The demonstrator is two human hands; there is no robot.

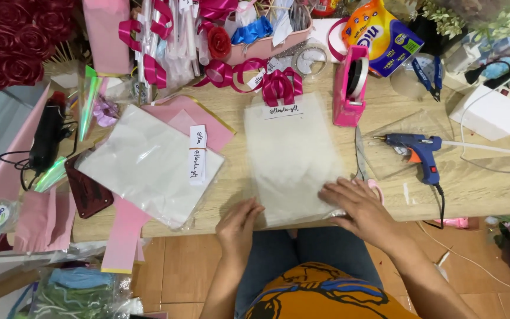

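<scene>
While both hands press flat on the near end of a translucent white wrapping sheet [293, 159], the step in hand appears to be smoothing it against the wooden table [479, 189]. Left hand [238, 227]: open, fingers together, at the sheet's near-left corner, holding nothing. Right hand [358, 207]: open, fingers spread, on the near-right corner, beside scissors [360, 162]. A magenta ribbon bow [280, 85] sits at the sheet's far edge. Blue glue gun [417, 150] and pink tape dispenser [350, 85] lie right. Any following move likely calls for even, crease-free pressure.
</scene>
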